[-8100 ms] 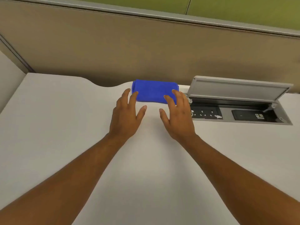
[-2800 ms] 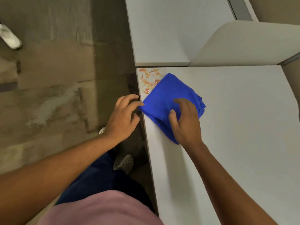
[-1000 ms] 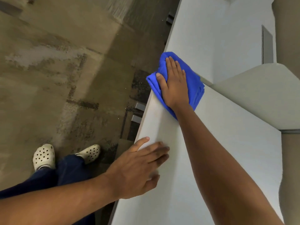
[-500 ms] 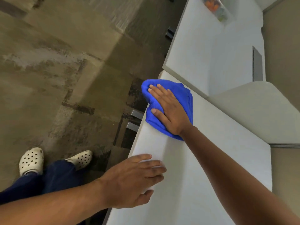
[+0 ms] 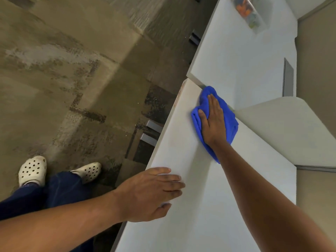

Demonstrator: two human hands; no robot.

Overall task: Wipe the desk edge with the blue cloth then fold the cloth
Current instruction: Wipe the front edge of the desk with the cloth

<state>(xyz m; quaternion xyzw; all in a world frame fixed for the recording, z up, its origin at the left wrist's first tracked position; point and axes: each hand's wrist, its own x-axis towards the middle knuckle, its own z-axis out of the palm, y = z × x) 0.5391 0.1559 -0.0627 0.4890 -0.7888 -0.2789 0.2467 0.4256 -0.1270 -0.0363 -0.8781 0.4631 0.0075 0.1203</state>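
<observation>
Bright blue soft fabric cloth [image 5: 229, 117]: bunched and loosely folded into a rumpled pad, several layers visible along its left edge. Lies flat on the white smooth-topped table [image 5: 185, 160], near the far end, a little in from the long edge that borders the floor. Upper tip sits right at the seam with the neighbouring white surface; right side is just beside the beige curved divider panel. Middle of the cloth is covered by a flat palm; blue shows all round it. Faint reddish marks on the table edge near the far corner.
</observation>
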